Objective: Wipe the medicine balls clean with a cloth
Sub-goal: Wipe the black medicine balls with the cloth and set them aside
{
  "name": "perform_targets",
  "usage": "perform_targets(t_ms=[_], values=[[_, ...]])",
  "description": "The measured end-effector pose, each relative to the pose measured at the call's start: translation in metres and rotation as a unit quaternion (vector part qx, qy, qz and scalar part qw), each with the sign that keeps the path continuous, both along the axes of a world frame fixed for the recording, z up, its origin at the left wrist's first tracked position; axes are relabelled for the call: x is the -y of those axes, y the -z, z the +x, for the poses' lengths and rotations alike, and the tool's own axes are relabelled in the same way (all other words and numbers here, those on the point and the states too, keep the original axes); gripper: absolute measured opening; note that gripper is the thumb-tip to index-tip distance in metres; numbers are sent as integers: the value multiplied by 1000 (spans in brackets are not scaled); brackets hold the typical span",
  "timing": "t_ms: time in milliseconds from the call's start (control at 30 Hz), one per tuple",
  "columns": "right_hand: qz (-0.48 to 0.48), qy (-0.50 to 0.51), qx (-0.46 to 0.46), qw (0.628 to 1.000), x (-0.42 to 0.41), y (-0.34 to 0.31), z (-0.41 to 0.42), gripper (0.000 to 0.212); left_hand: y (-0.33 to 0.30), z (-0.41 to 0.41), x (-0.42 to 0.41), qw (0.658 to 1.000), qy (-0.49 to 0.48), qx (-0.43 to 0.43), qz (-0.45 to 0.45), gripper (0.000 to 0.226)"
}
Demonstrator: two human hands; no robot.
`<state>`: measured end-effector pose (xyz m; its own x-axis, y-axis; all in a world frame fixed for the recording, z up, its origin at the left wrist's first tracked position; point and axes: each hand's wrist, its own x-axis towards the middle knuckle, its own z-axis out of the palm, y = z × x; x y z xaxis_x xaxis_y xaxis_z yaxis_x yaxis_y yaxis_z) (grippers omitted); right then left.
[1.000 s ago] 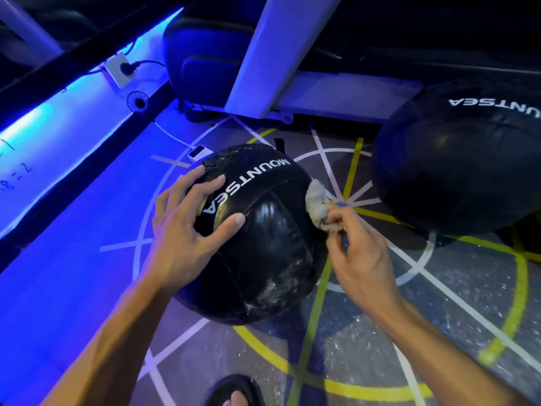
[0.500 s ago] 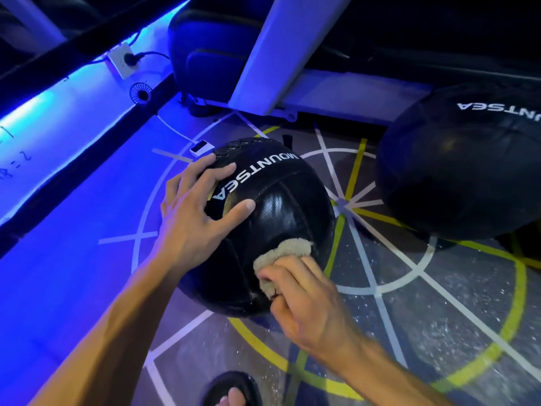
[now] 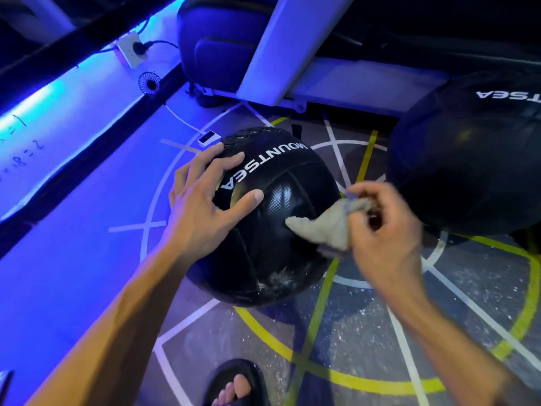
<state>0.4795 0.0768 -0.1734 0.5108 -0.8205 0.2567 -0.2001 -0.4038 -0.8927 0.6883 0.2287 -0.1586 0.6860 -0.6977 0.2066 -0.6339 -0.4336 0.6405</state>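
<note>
Right hand [image 3: 383,230] bunches the cloth [image 3: 325,227] against the near ball [image 3: 272,218] on the floor [image 3: 366,332]; left hand [image 3: 205,203] is spread flat on it. Hard strokes could roll the ball away; low white smears risk being missed

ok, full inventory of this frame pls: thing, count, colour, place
medicine balls: 2, black with white lettering; near ball centre on floor, far ball at right
cloth: 1, beige, on near ball's right side
floor: grey, with white and yellow lines
power strip: 1, white, upper left, plug in it
fan: 1, small, black, below power strip
white device: 1, on a cable, behind near ball
bench frame: white, top centre
sandal: 1, black, bottom edge, on a foot
left hand: fingers spread on near ball
right hand: grips cloth
</note>
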Motion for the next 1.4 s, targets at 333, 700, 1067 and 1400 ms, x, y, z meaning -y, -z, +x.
perform_targets(t_ms=[333, 700, 1067, 1400], values=[[-138, -73, -80, 984, -9, 14, 5, 34, 1, -3, 1, 1000, -2, 20, 5, 64], [-392, -335, -121, 848, -78, 54, -2, 19, 1, 1, 2, 1000, -5, 14, 4, 63], [-300, -293, -97, 903, -74, 46, 5, 30, -2, -1, 8, 1000, -6, 10, 3, 61], [-228, -140, -41, 963, -42, 3, 1, 27, 1, -2, 1, 1000, -6, 11, -3, 63]])
